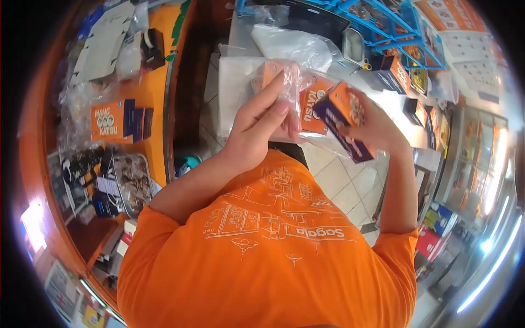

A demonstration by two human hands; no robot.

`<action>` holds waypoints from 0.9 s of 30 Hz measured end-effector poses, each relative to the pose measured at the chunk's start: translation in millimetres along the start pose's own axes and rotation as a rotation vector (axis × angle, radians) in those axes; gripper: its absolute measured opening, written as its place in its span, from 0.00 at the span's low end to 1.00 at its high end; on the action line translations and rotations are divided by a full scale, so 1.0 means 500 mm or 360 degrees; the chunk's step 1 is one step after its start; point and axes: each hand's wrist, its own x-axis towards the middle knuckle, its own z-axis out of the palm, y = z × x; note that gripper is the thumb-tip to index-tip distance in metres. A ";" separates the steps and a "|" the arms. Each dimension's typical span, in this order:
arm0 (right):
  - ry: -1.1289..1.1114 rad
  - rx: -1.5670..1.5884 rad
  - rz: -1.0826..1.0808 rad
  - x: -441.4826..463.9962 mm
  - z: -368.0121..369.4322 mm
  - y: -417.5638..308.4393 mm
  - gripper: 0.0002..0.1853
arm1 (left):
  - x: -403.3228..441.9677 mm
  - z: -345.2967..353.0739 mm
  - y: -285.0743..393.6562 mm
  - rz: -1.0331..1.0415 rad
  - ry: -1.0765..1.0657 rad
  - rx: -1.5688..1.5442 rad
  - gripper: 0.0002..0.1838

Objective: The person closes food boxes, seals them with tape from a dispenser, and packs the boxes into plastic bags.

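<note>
My left hand grips the edge of a clear plastic bag, thumb and fingers closed on the film. In my right hand is an orange and purple box, held at a tilt beside the bag. Between my hands lies an orange printed face reading KATSU, seen through or next to the film; I cannot tell whether it is fully inside the bag. Part of the bag's edge is hidden by my left fingers.
On the orange counter to the left stand more MANG KATSU boxes, a flattened white carton and a container of wrapped items. Ahead are loose plastic bags, a blue rack and further boxes.
</note>
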 end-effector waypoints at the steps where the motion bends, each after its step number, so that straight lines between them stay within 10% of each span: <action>1: 0.0032 0.0009 0.0027 0.013 0.003 -0.005 0.47 | 0.002 -0.003 0.003 -0.0017 -0.0072 0.0050 0.27; 6: 0.0707 -0.0562 0.0772 0.124 0.141 -0.032 0.55 | -0.004 -0.026 0.008 -0.0189 -0.0337 0.0012 0.27; 10: 0.0130 -0.0689 -0.0008 0.087 0.136 -0.006 0.32 | -0.005 -0.023 0.041 -0.0169 -0.0195 -0.0012 0.29; 13: 0.0633 0.0389 0.0014 -0.036 0.073 -0.045 0.28 | -0.008 -0.013 0.074 -0.0179 0.0017 0.0059 0.27; 15: 0.0667 -0.0576 -0.0544 -0.073 0.051 -0.026 0.27 | 0.000 -0.018 0.084 -0.0211 0.0074 0.0140 0.24; 21: 0.0475 -0.1723 -0.0404 -0.062 0.000 0.154 0.12 | 0.049 -0.042 0.082 -0.0339 0.0049 0.0233 0.21; 24: 0.1136 -0.1458 -0.1111 -0.068 -0.109 0.141 0.08 | 0.105 0.016 0.085 -0.0343 -0.0062 -0.0045 0.23; 27: 0.1467 -0.0971 -0.1083 -0.062 -0.133 0.139 0.12 | 0.153 0.120 0.082 -0.0274 -0.0230 -0.0326 0.26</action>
